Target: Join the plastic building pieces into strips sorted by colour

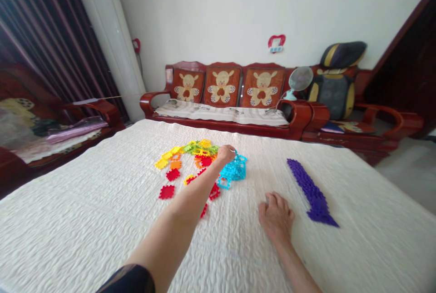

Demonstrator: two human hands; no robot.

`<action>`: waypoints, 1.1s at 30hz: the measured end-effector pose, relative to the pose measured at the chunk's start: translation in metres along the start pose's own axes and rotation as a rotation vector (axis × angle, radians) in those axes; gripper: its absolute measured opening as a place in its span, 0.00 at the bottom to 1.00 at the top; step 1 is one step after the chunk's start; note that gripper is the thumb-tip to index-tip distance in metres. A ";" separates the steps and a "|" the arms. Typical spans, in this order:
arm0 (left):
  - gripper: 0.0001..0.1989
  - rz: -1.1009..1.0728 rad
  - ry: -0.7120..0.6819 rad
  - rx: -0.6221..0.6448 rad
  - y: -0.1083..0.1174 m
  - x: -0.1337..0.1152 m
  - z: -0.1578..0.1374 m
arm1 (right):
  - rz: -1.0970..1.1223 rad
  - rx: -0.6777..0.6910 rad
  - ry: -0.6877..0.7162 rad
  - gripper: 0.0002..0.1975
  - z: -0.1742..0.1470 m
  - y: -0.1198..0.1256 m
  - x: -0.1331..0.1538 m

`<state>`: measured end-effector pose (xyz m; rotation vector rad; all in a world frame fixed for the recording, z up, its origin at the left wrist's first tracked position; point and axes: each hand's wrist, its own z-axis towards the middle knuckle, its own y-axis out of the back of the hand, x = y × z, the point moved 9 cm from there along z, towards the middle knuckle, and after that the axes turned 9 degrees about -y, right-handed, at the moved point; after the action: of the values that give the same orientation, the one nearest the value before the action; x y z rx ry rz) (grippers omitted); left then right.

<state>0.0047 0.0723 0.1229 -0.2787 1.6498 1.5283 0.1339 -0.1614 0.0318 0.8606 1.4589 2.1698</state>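
Observation:
My left hand (226,152) reaches across to the far edge of a pile of light blue interlocking plastic tiles (234,169). Its fingers are pinched at a blue tile there, though the fingertips are partly hidden. My right hand (277,216) rests palm down on the white quilted cover, fingers slightly bent and nothing in them. To its right lies a long strip of purple interlocking tiles (311,191), overlapped in rows with a wider near end. Under and beside my left forearm are scattered red tiles (166,191), orange tiles (175,165), yellow tiles (161,164) and green tiles (190,148).
The white quilted cover (102,211) spreads over the wide surface before me. Beyond its far edge stands a wooden sofa (218,130) with bear cushions. A small fan (300,79) and a chair with a massage pad (332,95) are at the right; another wooden chair (109,111) is at left.

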 end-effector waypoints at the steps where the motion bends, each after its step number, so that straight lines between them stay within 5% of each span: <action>1: 0.16 0.015 -0.015 -0.007 0.002 -0.001 -0.003 | 0.004 0.001 -0.001 0.19 0.000 0.000 0.000; 6: 0.18 0.058 -0.089 -0.088 0.026 0.012 -0.041 | 0.026 0.012 -0.013 0.19 0.000 0.000 0.000; 11: 0.15 0.113 -0.224 -0.183 0.042 0.049 -0.118 | 0.041 0.029 -0.022 0.19 -0.001 0.002 0.001; 15: 0.25 0.225 -0.486 -0.130 0.019 0.071 -0.182 | 0.046 0.040 -0.031 0.19 -0.001 0.003 0.001; 18: 0.31 0.366 -0.517 -0.098 -0.001 0.088 -0.205 | 0.048 0.033 -0.029 0.19 -0.002 0.003 0.001; 23: 0.25 0.426 -0.476 -0.196 -0.002 0.100 -0.193 | 0.047 0.015 -0.016 0.19 -0.002 0.004 0.001; 33: 0.17 0.280 -0.378 -0.438 0.012 0.121 -0.120 | 0.034 -0.013 0.015 0.18 -0.002 0.000 0.000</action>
<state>-0.1283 0.0114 0.0343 0.0183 1.0809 2.0098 0.1328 -0.1626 0.0318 0.8724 1.4463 2.2127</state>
